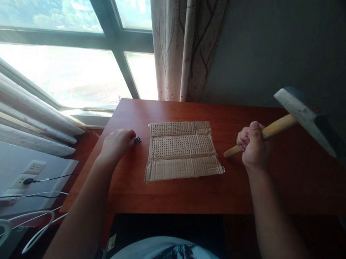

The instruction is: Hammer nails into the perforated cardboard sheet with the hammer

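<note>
Gripping a hammer (279, 125), the right hand (255, 145) is closed; nails (137, 141) beside the curled fingers of the left hand (117, 141) (pinching any? can't tell) could scatter if nudged.

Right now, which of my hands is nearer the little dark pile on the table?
Left. Your left hand is close beside the little dark pile; your right hand is across the cardboard from it, holding the hammer.

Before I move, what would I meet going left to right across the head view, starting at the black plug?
Black plug → left-hand grip → small dark pile → holed cardboard → right-hand grip → hammer's head.
</note>
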Action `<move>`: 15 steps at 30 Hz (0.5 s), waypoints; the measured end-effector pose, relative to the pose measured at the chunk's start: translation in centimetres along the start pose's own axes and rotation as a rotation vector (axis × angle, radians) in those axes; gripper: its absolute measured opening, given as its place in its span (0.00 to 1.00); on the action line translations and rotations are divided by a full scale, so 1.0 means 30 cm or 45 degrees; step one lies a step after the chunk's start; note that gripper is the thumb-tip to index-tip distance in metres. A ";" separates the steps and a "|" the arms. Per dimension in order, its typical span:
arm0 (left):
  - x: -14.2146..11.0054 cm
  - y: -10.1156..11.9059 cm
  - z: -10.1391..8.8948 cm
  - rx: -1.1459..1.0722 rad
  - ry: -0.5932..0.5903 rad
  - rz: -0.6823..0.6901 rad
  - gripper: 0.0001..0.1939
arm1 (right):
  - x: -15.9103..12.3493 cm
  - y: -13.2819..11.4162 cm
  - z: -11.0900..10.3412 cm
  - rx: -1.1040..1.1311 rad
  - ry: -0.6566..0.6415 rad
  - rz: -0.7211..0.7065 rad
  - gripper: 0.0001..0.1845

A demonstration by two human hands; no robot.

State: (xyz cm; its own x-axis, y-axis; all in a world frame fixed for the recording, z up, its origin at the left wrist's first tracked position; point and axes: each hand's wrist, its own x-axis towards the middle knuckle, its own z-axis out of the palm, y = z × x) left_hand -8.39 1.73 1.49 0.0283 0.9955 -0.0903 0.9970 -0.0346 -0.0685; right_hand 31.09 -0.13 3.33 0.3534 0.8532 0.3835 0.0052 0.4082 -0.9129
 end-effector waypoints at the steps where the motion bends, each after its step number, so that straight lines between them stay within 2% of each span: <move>1: 0.003 0.000 0.001 0.011 -0.010 0.002 0.18 | 0.000 -0.001 -0.001 0.010 0.002 -0.002 0.32; 9: 0.016 -0.006 0.008 0.042 -0.022 -0.009 0.18 | 0.001 -0.006 -0.005 0.064 0.039 -0.016 0.31; 15: 0.016 -0.007 -0.016 -0.017 -0.043 0.020 0.17 | -0.010 -0.010 -0.011 0.066 0.035 -0.029 0.31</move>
State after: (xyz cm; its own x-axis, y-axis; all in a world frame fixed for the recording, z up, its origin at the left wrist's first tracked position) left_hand -8.56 2.26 1.95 0.0414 0.9913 -0.1250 0.9974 -0.0484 -0.0539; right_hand 31.29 -0.63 3.45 0.3791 0.8347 0.3995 -0.0345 0.4442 -0.8952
